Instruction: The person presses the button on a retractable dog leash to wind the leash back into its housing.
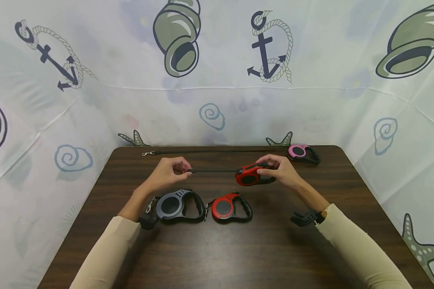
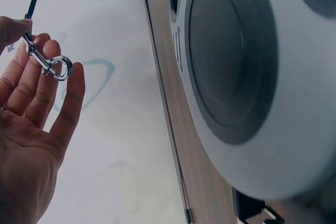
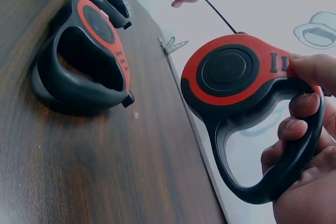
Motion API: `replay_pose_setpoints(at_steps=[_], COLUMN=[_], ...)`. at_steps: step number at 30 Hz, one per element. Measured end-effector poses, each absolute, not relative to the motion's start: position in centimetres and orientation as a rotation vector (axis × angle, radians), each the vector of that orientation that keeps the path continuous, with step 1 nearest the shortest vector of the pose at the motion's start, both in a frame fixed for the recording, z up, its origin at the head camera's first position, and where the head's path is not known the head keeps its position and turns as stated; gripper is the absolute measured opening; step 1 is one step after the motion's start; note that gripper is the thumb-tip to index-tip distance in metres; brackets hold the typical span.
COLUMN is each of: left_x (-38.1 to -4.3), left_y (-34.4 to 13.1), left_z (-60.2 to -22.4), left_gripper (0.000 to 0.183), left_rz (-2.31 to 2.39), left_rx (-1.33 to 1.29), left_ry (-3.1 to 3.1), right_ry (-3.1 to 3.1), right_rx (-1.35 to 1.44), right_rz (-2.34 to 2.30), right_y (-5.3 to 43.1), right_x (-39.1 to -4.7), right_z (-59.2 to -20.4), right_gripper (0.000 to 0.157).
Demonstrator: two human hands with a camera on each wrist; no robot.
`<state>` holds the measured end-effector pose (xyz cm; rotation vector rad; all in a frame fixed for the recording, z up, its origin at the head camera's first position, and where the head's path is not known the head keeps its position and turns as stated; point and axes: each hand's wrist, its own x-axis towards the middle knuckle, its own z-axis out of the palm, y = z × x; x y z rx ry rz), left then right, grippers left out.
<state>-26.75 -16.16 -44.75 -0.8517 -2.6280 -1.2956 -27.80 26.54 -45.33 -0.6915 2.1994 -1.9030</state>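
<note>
My right hand (image 1: 282, 170) grips the black handle of a red and black retractable dog leash (image 1: 247, 175), fingers through the loop and thumb by the top in the right wrist view. A black strap (image 1: 217, 171) runs out of its casing to my left hand (image 1: 168, 172). There the thumb and fingers pinch the strap's end, and a silver snap hook (image 2: 50, 64) lies against the fingers in the left wrist view. Below the stretched strap, a grey retractable leash (image 1: 168, 205) and a second red one (image 1: 223, 207) lie on the table.
Along the back edge of the dark wooden table (image 1: 275, 249) lies a pink and black retractable leash (image 1: 297, 151). Its cord extends left across the table to a metal hook (image 1: 148, 153). A patterned white cloth (image 1: 238, 108) hangs behind and at both sides.
</note>
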Motion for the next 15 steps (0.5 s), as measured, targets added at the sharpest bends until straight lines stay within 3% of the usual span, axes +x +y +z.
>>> replay_pose_setpoints(at_steps=[15], left_x=[-26.6], left_y=[-14.7], left_z=[-44.9], left_gripper=[0.011], left_rz=[-1.304], left_rx=[-0.893], left_ry=[-2.617], right_ry=[2.118], right_rx=[-0.742], right_rz=[-1.941], right_y=[24.1], right_x=[-27.9], right_z=[-45.2], right_gripper=[0.036])
